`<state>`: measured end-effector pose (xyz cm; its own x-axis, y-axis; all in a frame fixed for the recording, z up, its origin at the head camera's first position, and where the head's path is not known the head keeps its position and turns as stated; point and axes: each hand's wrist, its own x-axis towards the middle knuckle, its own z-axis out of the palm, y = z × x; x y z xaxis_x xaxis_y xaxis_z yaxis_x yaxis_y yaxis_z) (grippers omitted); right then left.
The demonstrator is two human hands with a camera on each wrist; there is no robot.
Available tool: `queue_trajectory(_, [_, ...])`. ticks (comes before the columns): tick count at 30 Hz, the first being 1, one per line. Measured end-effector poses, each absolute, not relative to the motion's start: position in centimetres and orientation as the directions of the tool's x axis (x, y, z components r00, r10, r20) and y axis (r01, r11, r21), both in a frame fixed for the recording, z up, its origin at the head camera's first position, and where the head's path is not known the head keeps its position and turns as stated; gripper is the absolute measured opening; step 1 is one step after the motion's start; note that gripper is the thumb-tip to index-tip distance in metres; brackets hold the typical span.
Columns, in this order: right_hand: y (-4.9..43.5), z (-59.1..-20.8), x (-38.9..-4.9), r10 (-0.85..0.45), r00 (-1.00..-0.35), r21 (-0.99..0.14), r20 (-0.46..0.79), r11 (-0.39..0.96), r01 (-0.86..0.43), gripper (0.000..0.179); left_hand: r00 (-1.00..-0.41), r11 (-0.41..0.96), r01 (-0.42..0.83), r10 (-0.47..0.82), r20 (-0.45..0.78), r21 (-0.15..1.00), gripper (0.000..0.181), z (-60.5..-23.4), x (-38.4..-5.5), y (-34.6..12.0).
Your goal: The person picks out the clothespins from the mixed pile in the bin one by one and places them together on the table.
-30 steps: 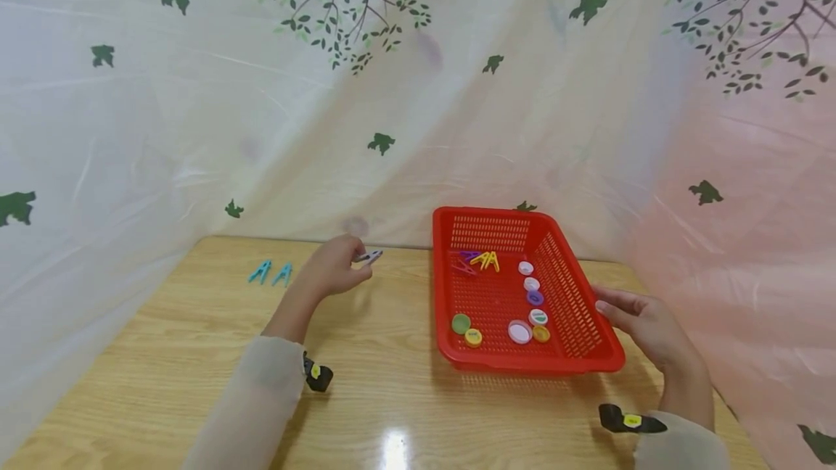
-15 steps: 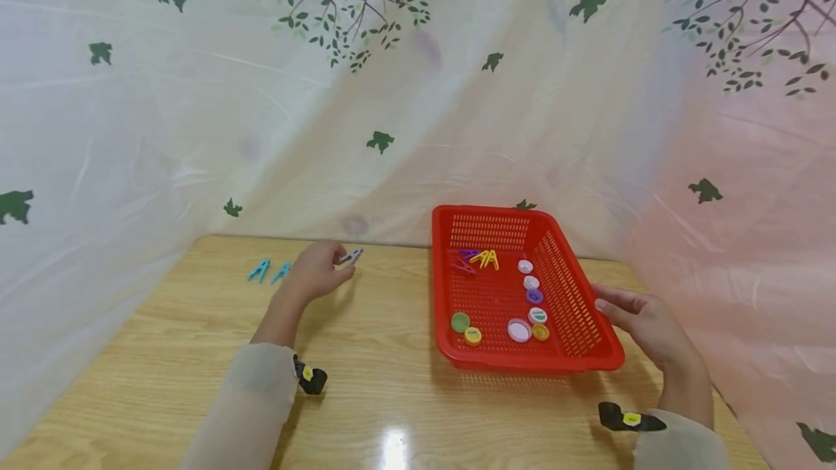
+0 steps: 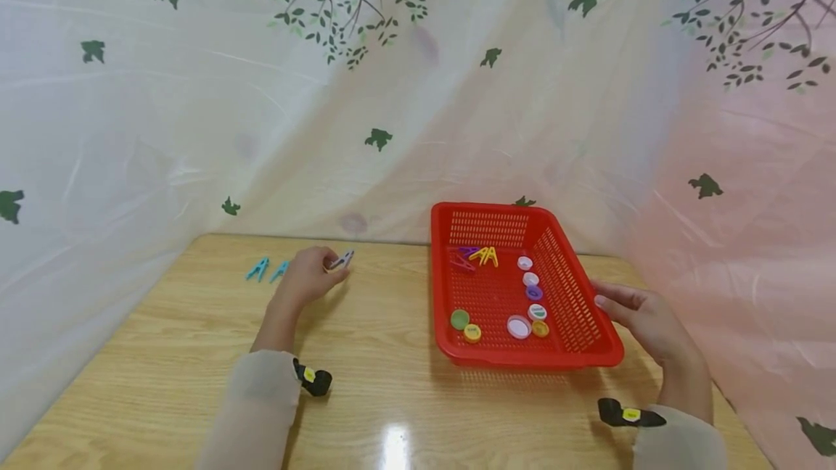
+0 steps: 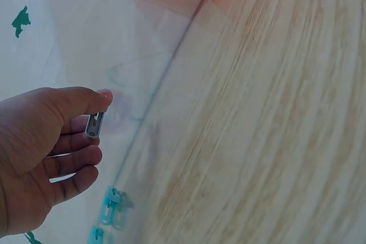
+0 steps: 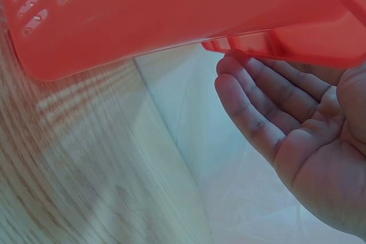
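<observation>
Blue plastic clothespins (image 3: 257, 269) lie near the table's far edge, the second partly covered by the left hand (image 3: 308, 276). That hand pinches a grey clothespin (image 3: 342, 260) between thumb and fingers, hiding one end of it. Bare wooden table (image 3: 385, 310) lies open from there to the red basket (image 3: 529, 362), whose far rim stands close to the sheet (image 3: 313, 129). Inside, purple, pink and yellow clothespins overlap; print on a white cap (image 3: 537, 312) is too small to read. The right hand (image 3: 653, 321), well apart from the left, touches the basket's rim with loosely extended fingers; its thumb is cut off in the wrist view.
</observation>
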<state>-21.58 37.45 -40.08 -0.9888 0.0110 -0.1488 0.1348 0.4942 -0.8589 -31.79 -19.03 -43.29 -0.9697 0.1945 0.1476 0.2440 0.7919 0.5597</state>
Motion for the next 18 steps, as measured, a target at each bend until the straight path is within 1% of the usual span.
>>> queue_trajectory(10, [37.3,-39.7,-21.5,0.015,-0.991,-0.854,-0.131,0.506,0.12,0.069,-0.984,0.755,0.175,0.119,0.13,0.632,0.04,-44.3,-31.9,-19.3])
queue_trajectory(18, [37.3,-39.8,-21.3,0.014,-0.992,-0.852,-0.129,0.509,0.118,0.068,-0.988,0.719,0.152,0.089,0.127,0.679,0.046,-45.2,-31.9,-19.6])
